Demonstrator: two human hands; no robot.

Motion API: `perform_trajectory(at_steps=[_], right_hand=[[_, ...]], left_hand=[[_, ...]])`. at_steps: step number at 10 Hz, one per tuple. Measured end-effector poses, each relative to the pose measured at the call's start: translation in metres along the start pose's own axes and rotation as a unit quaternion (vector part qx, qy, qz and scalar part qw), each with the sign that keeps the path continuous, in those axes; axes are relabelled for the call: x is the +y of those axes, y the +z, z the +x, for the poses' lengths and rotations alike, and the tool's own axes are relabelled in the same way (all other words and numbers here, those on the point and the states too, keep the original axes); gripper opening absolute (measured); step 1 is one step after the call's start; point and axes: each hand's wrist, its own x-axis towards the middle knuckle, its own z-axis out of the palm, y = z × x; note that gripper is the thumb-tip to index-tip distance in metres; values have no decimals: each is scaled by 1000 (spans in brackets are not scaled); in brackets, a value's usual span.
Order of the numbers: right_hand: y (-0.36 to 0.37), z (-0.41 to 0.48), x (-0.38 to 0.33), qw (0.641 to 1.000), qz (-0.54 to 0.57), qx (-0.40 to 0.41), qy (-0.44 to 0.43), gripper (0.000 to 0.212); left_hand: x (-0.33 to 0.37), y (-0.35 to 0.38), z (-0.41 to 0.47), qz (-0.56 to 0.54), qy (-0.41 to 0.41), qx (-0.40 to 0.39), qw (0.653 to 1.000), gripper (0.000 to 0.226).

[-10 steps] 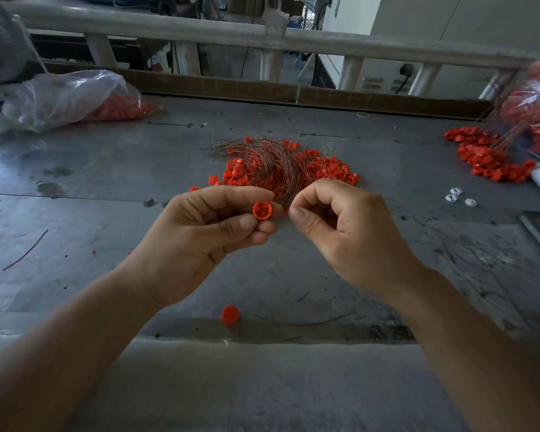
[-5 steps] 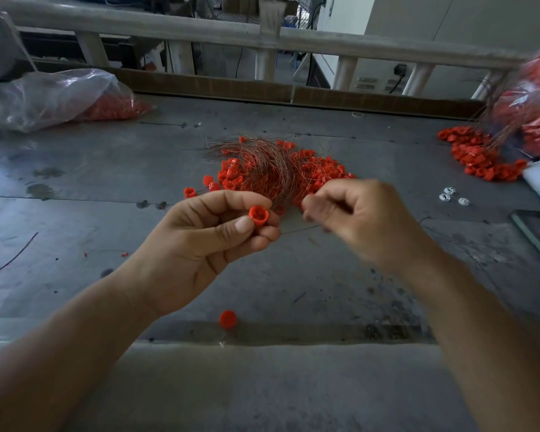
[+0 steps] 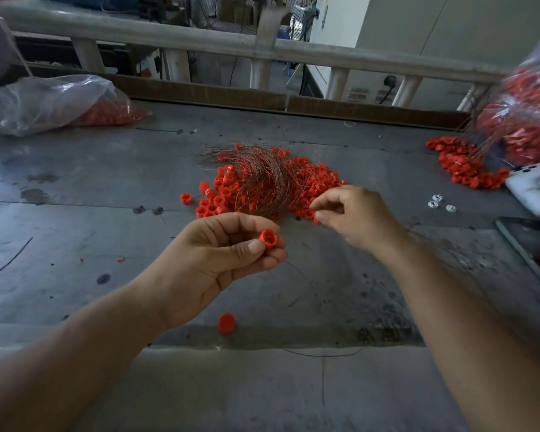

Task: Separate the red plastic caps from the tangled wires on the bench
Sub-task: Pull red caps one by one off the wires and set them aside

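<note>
Head view: left grip point(image 3: 212, 263) pinches one red cap point(image 3: 268, 239) mid-frame, above the desk point(image 3: 106, 188); right grip point(image 3: 353, 216) is curled at the lower right edge of the tangled pile point(image 3: 262, 182), can't tell if it holds wire. Risks: a snagged wire drags the pile and scatters caps; a light pinch drops the cap toward the front edge, by the stray cap point(image 3: 226, 322).

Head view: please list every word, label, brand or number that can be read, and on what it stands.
No text can be read.
The wall plates at the back: any marks are too small and blurred.
The red caps, plastic bag and white device show no print.
</note>
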Motion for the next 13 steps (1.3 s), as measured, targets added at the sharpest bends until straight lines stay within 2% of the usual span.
perform_trajectory(at_steps=[2,4,7,8,9,10,11,12,13], right_hand=[[16,6,-3,997,-77,19,-9,20],[17,6,-4,996,-81,32,-23,5],[12,4,-1,1000,10,19,-8,11],[9,4,0,998,23,59,-8,13],[10,4,-1,998,-7,50,-33,15],[14,4,-2,997,-62,-3,-35,20],[13,4,-2,997,-73,-2,-35,14],[5,4,-4,999,1,32,-2,10],[-11,-4,-13,962,269,33,44,25]], left_hand=[[0,2,0,4,-4,-4,1000,23],[1,2,0,5,-8,-7,1000,23],[1,2,-1,14,-5,-3,1000,23],[1,2,-1,16,-4,-4,1000,22],[1,2,-1,16,-5,-4,1000,23],[0,2,-1,19,-5,-3,1000,23],[0,2,-1,20,-4,-4,1000,22],[0,1,-2,19,-3,-2,1000,22],[0,1,-1,27,3,2,1000,22]])
